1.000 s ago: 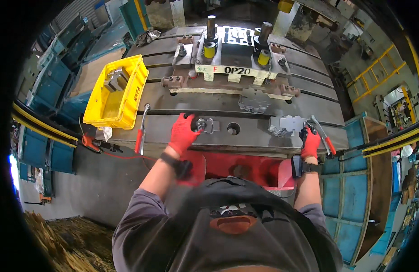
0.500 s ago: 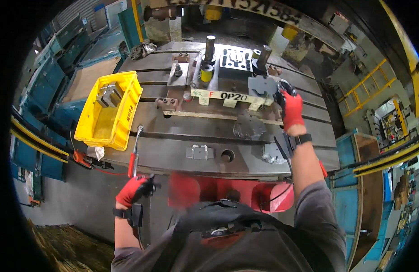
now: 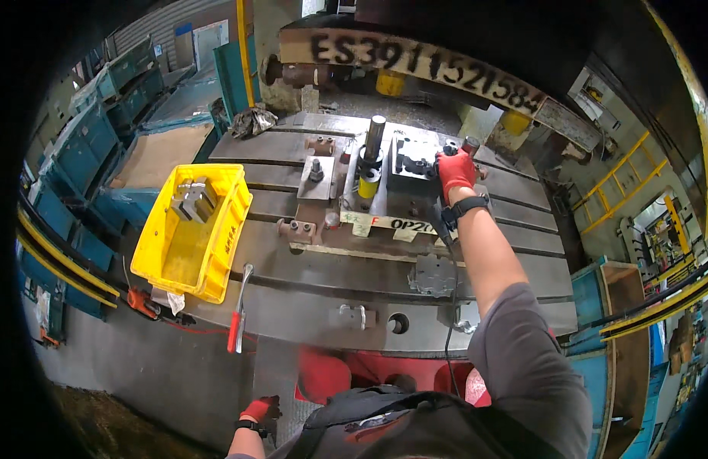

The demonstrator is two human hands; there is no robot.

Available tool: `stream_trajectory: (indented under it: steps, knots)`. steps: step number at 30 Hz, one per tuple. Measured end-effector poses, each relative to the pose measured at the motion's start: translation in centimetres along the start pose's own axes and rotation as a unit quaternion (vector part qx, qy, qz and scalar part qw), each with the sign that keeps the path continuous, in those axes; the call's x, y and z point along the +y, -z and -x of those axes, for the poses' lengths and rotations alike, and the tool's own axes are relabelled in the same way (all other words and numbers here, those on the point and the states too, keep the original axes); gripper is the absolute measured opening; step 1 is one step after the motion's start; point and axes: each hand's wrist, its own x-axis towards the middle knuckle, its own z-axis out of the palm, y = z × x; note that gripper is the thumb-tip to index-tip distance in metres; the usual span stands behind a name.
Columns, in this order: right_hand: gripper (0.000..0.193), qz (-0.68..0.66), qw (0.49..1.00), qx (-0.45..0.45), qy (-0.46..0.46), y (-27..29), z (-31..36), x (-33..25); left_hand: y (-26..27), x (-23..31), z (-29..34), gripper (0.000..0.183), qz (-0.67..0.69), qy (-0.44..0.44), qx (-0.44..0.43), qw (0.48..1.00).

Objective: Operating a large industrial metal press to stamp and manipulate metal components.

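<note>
On the table (image 3: 335, 269), the right hand (image 3: 455, 171) is at the right end of the metal block (image 3: 411, 186), grip not determinable; the left hand (image 3: 261, 410) hangs before the table, grip likewise unclear

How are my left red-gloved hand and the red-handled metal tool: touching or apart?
Apart: the head view shows grey floor between the left red-gloved hand and the tool.

A head-worn fisheye looks down and forward over the table (image 3: 293, 314).
</note>
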Motion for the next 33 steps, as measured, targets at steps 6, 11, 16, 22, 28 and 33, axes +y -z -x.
stream_trajectory:
  steps: [6,11,16,22,28,33]
  knots:
    - [0.047,0.132,0.987,-0.009,0.090,0.5,0.5,0.1,3.8,-2.5,-5.9,0.044,-0.050,0.045,0.051,0.996]
    - [0.063,0.095,0.962,0.080,0.244,0.8,3.4,-0.7,3.4,5.6,-8.1,0.039,0.088,0.205,0.084,0.971]
    - [0.066,0.170,0.922,-0.150,0.313,1.3,3.3,1.4,2.5,15.0,-7.3,0.039,0.141,0.229,0.014,0.963]
    - [0.070,0.210,0.916,-0.124,0.317,4.0,6.1,1.3,3.7,11.0,-9.2,0.035,-0.243,-0.093,-0.125,0.957]
    - [0.072,0.227,0.914,-0.104,0.319,3.8,5.4,0.9,2.8,15.2,-8.6,0.023,-0.366,-0.084,-0.094,0.922]
    - [0.069,0.243,0.916,-0.138,0.288,1.8,3.6,0.6,3.5,14.0,-7.9,0.027,-0.485,-0.235,-0.066,0.840]
